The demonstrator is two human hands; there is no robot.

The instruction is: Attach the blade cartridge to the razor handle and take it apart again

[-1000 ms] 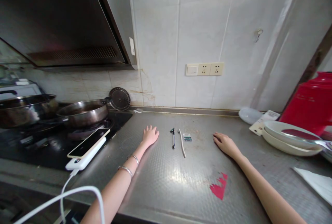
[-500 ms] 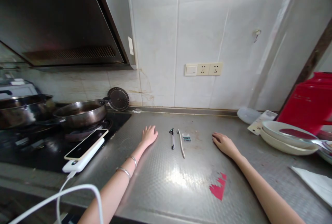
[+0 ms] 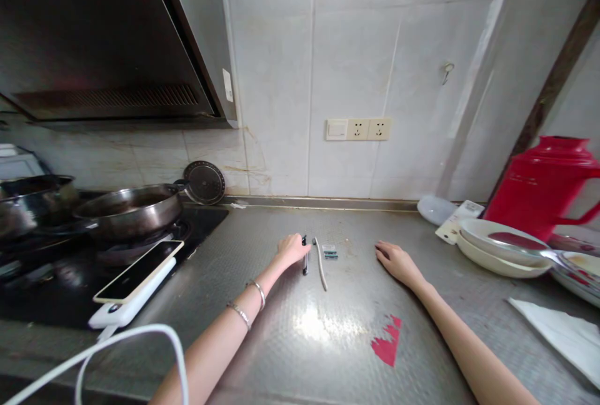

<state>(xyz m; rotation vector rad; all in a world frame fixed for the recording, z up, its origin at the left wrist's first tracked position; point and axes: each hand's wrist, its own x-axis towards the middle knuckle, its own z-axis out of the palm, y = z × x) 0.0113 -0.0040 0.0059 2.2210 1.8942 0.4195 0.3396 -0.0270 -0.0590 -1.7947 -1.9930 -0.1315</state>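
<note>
My left hand (image 3: 290, 249) rests on the steel counter (image 3: 300, 330), fingers bent against the upper end of a thin black tool (image 3: 305, 262) that lies flat. A thin white stick (image 3: 320, 264) lies right of the tool. A small pack of teal-edged pieces (image 3: 330, 253) sits just beyond that. My right hand (image 3: 396, 261) lies palm down on the counter farther right, fingers apart, touching nothing else. Two bracelets (image 3: 248, 302) circle my left wrist.
On the stove at left are a steel pan (image 3: 126, 210) and a phone on a white power bank (image 3: 134, 280) with a white cable (image 3: 117, 342). Stacked plates (image 3: 497, 245) and a red jug (image 3: 544, 183) stand at right. White paper (image 3: 557, 330) and a red scrap (image 3: 387, 344) lie nearer.
My left hand has slid right across the counter to the black tool and its fingers have curled. The right hand has stayed put. The view has shifted a little to the right.
</note>
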